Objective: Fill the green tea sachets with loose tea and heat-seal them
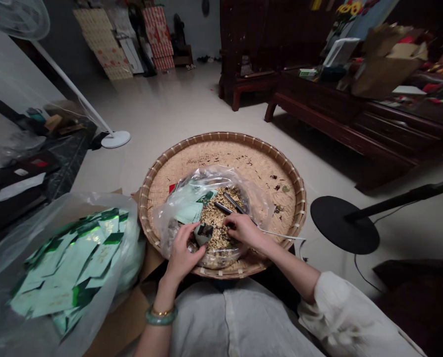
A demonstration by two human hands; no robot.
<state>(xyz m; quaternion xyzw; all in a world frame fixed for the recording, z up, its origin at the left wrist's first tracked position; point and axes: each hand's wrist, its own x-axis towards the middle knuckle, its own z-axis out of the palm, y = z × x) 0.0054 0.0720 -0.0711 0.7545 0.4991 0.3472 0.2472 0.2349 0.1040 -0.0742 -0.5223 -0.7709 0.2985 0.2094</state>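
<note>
My left hand (182, 252) has its thumb and fingers around a small pale green packet (202, 237), whose dark opening faces up. Beside it, my right hand (241, 229) is closed, fingertips down among tan dried pieces (217, 229); what they pinch is hidden. The pieces lie in a clear plastic bag (165, 218) spread open on a round woven bamboo tray (221, 151). Flat pale green packets (188, 212) rest at the left inside this bag. Just beyond my right hand, two dark slim rods (233, 202) lie on the pieces.
At left, a large plastic bag (123, 302) holds many green packets (91, 253) beside cardboard (127, 320). A black round stand base (344, 224) is at right, near a white cable (281, 235). A white fan (115, 139) and dark wooden table (355, 116) stand beyond.
</note>
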